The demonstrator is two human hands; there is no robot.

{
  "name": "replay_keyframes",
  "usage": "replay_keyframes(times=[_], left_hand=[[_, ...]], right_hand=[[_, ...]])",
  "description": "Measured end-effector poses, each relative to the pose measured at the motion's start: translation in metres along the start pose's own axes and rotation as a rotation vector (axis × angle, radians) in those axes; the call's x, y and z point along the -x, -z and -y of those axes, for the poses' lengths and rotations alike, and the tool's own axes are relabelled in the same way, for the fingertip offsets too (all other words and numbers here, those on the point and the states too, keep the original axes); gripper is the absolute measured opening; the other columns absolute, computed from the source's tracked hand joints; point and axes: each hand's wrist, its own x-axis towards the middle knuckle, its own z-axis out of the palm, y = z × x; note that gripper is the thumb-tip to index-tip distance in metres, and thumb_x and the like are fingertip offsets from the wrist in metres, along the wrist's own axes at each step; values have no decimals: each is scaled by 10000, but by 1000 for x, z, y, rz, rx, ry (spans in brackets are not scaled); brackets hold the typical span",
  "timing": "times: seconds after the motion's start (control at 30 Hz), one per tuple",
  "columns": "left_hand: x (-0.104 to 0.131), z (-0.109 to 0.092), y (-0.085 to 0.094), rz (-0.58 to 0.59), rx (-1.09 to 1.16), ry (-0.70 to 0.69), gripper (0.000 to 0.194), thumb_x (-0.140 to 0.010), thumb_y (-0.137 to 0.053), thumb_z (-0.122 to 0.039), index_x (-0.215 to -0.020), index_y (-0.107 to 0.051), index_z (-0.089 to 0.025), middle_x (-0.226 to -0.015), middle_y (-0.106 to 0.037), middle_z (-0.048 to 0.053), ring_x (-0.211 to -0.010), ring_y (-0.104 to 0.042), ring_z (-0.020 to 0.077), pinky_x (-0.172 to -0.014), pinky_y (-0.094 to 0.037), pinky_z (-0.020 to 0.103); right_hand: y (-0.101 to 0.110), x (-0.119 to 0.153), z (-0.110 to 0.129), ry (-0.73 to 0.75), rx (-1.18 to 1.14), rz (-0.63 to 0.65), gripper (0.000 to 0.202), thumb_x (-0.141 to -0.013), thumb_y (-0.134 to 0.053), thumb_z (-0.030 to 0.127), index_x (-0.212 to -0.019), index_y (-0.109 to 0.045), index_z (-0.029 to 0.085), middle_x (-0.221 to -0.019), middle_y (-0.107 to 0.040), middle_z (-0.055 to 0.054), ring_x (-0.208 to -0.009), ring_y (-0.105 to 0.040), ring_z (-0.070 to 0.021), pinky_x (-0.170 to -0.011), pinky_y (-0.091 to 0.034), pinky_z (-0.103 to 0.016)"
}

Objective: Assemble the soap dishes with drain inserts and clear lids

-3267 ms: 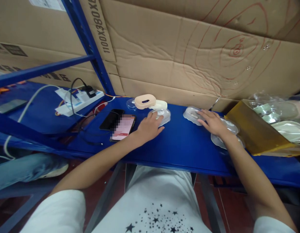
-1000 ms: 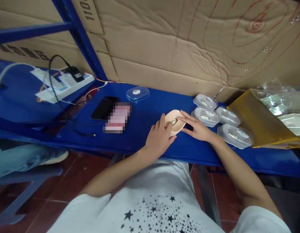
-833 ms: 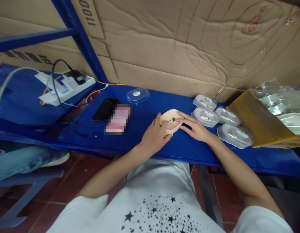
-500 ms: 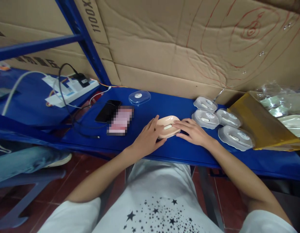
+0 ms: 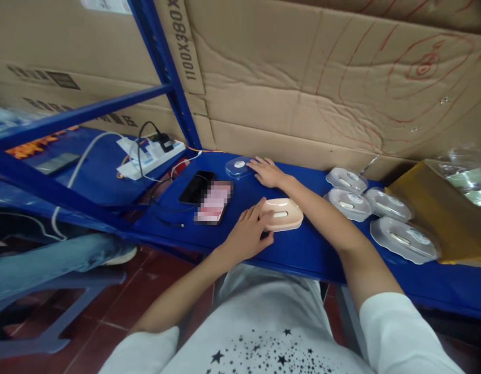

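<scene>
From the head camera, the left hand (image 5: 250,234) rests on the blue desk (image 5: 295,249), fingers loosely curled against the near end of a peach oval case (image 5: 282,214). The right hand (image 5: 267,171) reaches across to the back, fingers spread flat beside a clear lid (image 5: 238,167). Four clear-lidded cases (image 5: 381,214) sit to the right, well apart.

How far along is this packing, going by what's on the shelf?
Looks done: four lidded clear cases sit grouped at the right of the blue shelf, each with a small white piece inside. In hand: the left hand rests on a pink oval tray holding a white piece, while the right hand touches a loose clear lid. Left: that tray has no lid yet.
</scene>
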Motion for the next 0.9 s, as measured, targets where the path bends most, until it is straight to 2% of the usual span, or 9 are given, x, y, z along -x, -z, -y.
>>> replay_keyframes(times=[0.07, 0.17, 0.3, 0.4, 0.5, 0.57, 0.67, 0.8, 0.9], left_hand=[[1, 1, 0, -11, -5, -6, 510, -1003, -645, -276, -1495, -592, -152, -1735, -408, 244, -1539, -521, 405, -1210, -505, 573], [2, 1, 1, -6, 7, -25, 509, -993, -656, -269, -1491, -606, -178, -1733, -428, 210, -1506, -555, 395, -1218, -494, 572], [3, 0, 5, 50, 32, -93, 507, -980, -644, -246, -1486, -616, -262, -1755, -426, 131, -1517, -550, 351, -1284, -413, 596], [4, 1, 8, 69, 69, -96, 510, -963, -680, -280, -1469, -620, -246, -1751, -426, 143, -1554, -515, 344, -1306, -387, 593], [5, 0, 10, 39, 97, -34, 510, -917, -795, -441, -1364, -665, -235, -1687, -502, 143, -1487, -576, 368, -1263, -450, 577], [5, -1, 12, 26, 101, 6, 533, -882, -838, -493, -1314, -668, -231, -1648, -539, 135, -1442, -609, 377, -1226, -492, 569], [5, -2, 14, 31, 127, 34, 583, -856, -854, -424, -1352, -614, -236, -1655, -523, 134, -1443, -606, 385, -1222, -499, 575], [6, 1, 13, -28, 238, 45, 786, -835, -818, -308, -1522, -447, -222, -1686, -466, 181, -1518, -543, 393, -1231, -498, 574], [7, 7, 8, -81, 318, 41, 887, -866, -786, -274, -1623, -327, -218, -1678, -470, 190, -1541, -525, 369, -1244, -498, 538]], right_hand=[[4, 18, 2, 17, 17, -28, 431, -1033, -625, 252, -1445, -673, 135, -1557, -637, -203, -1584, -431, -382, -1315, -261, -624], [15, 79, 0, 5, 33, -95, 276, -1066, -587, 318, -1244, -731, 165, -1460, -673, -205, -1491, -513, -387, -1259, -342, -629], [23, 175, -6, -58, 26, -136, 311, -1130, -441, 377, -1099, -693, 198, -1493, -647, -216, -1457, -567, -370, -1192, -459, -615], [22, 221, -7, -79, 2, -105, 293, -1127, -457, 425, -1051, -658, 226, -1585, -580, -198, -1478, -574, -351, -1170, -519, -560], [17, 235, -1, -158, 57, -146, 284, -1084, -561, 473, -1169, -646, 216, -1503, -596, -223, -1487, -549, -413, -1185, -498, -612], [14, 231, 5, -187, 110, -170, 387, -1052, -621, 483, -1326, -626, 208, -1397, -634, -212, -1495, -523, -452, -1216, -448, -665], [12, 224, 9, -177, 86, -139, 547, -1055, -606, 476, -1534, -539, 220, -1448, -592, -208, -1455, -557, -444, -1210, -464, -666], [17, 227, 1, -203, -17, -174, 558, -1105, -485, 515, -1586, -519, 234, -1664, -450, -210, -1539, -487, -423, -1258, -435, -661], [25, 230, -2, -222, -165, -221, 565, -1132, -425, 562, -1611, -500, 273, -1646, -528, -165, -1547, -502, -363, -1292, -413, -635]])
